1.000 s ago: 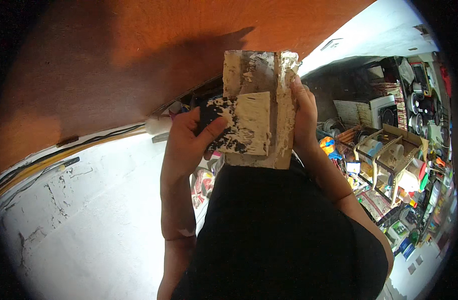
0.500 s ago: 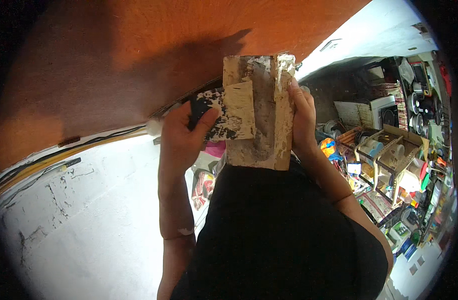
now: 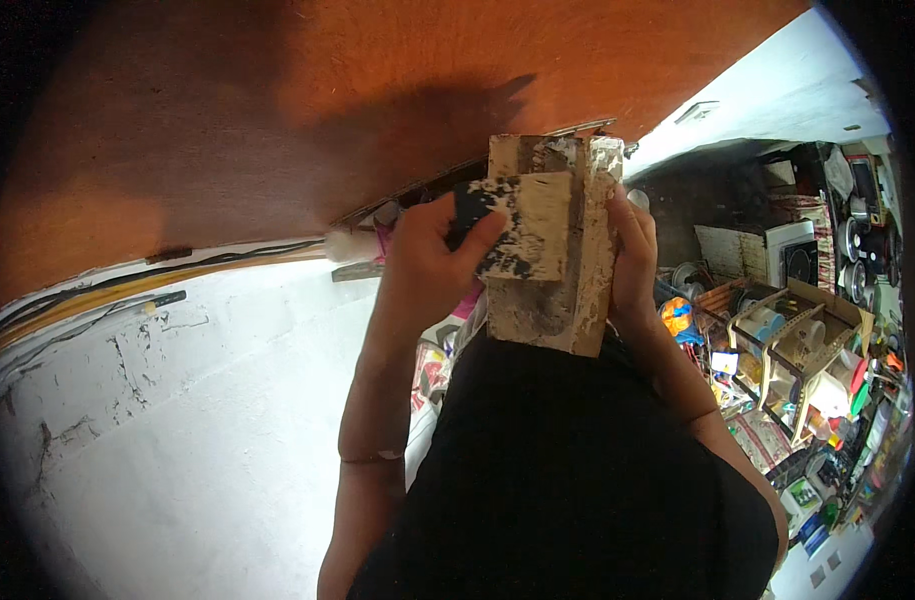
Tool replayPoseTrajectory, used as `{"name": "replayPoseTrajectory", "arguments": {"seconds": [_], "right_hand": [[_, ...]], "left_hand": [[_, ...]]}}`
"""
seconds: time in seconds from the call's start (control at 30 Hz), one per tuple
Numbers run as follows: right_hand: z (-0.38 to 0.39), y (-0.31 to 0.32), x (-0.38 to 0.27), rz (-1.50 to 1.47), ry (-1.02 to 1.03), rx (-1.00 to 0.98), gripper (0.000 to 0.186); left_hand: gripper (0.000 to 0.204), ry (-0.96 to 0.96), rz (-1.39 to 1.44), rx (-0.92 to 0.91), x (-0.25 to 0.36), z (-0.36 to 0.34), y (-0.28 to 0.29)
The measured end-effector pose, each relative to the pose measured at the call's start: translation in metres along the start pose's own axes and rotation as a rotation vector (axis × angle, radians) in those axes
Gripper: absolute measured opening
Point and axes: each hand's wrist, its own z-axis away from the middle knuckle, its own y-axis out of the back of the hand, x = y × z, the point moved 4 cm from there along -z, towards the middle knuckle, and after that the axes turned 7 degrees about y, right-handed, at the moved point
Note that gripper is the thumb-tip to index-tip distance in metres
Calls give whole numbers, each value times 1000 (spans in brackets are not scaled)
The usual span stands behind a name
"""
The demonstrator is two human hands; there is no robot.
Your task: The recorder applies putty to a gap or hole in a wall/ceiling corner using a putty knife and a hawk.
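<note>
Between thumb and fingers, my left hand (image 3: 432, 262) grips a black flat scraper (image 3: 522, 228) smeared with beige putty. The scraper lies over the left part of a worn rectangular board (image 3: 542, 318), which is stained and crusted with dried putty. My right hand (image 3: 632, 255) holds that board upright by its right edge, with the thumb on the near face and the other fingers mostly hidden behind. White putty clings to the board's upper right corner. Whether the scraper presses on the board or hovers just above it, I cannot tell.
A large reddish-brown wooden panel (image 3: 377, 90) spans the top. Cables (image 3: 177, 275) run along the white wall (image 3: 227, 400) at left. On the right, a rack (image 3: 792, 330) stands amid crowded household items, near a stove (image 3: 792, 255) and hanging pans.
The scraper in my left hand has slid a little rightward and up over the board. The whole view has shifted slightly, so both hands and the board appear farther right.
</note>
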Motion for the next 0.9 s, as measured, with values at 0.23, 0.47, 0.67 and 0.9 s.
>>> {"name": "replayPoseTrajectory", "arguments": {"seconds": [0.23,0.47,0.67,0.9], "right_hand": [[0,10,4,28,12,-61,39],[5,0,-1,24,-9,-27,37],[5,9,-1,-25,-4,-42,37],[6,15,10,51,-64,65,36]], "left_hand": [[16,37,290,45,-3,-9,4],[20,-141,174,25,-4,-15,-14],[20,-15,248,138,-3,-17,10],[18,-76,151,63,-3,-18,-5]]}}
